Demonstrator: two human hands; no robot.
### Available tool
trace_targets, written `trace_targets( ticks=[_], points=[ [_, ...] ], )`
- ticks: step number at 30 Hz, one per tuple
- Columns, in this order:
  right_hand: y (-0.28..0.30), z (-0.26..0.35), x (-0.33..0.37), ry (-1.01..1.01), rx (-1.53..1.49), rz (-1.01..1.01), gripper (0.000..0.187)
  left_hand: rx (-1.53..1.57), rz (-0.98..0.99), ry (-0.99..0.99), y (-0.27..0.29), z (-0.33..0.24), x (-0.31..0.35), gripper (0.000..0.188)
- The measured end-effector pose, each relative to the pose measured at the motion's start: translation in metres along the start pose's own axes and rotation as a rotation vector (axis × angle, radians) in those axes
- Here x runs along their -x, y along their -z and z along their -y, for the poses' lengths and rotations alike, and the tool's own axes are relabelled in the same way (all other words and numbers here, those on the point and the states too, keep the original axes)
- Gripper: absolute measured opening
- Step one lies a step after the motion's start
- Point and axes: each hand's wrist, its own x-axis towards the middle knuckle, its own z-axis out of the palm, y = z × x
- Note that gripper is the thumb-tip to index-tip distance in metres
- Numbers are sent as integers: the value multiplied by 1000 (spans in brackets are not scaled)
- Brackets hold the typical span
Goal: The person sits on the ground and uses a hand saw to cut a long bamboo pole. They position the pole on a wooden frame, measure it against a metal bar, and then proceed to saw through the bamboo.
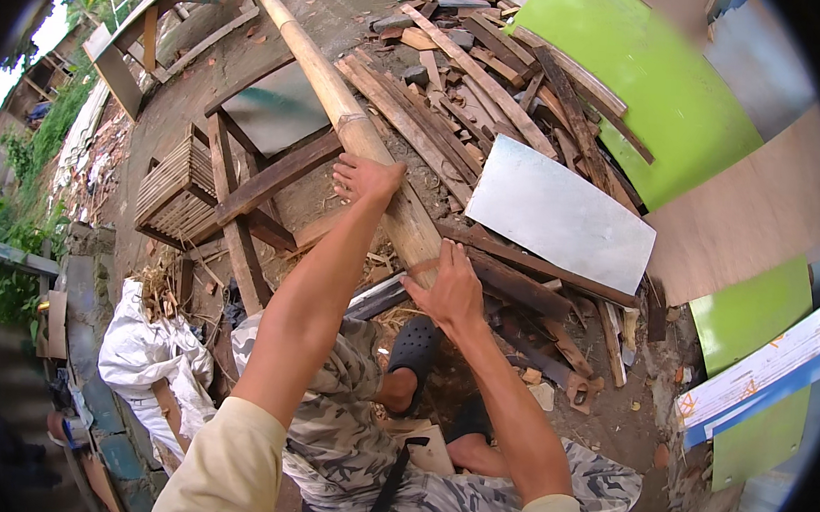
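A long bamboo pole (pixel 296 44) slants from the far upper left down to just in front of my feet. Over its side curls my left hand (pixel 368 179), fingers wrapped round the far edge below a node. Closer to me, my right hand (pixel 452 295) grips the near end, its thumb on one side and its fingers on the other. Beneath the pole lies a dark wooden frame of crossed beams (pixel 278 175), which the pole partly covers. Part of the near end is hidden by my right hand.
A heap of scrap wood (pixel 470 79) spreads on the right, with a white panel (pixel 565 215) on it. Green sheets (pixel 651 73) lie beyond. A slatted wooden crate (pixel 179 188) and a white sack (pixel 151 352) stand on the left, near a block wall (pixel 88 300).
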Motion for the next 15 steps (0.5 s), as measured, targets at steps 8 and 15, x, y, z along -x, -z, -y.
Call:
trace_targets(
  ticks=[8, 15],
  points=[
    [-6, 1, -5, -106, -25, -10, 81, 39, 71, -28, 1, 9, 39, 129],
    [-3, 5, -8, -152, 16, 33, 87, 223, 137, -99, -3, 30, 50, 124]
  ],
)
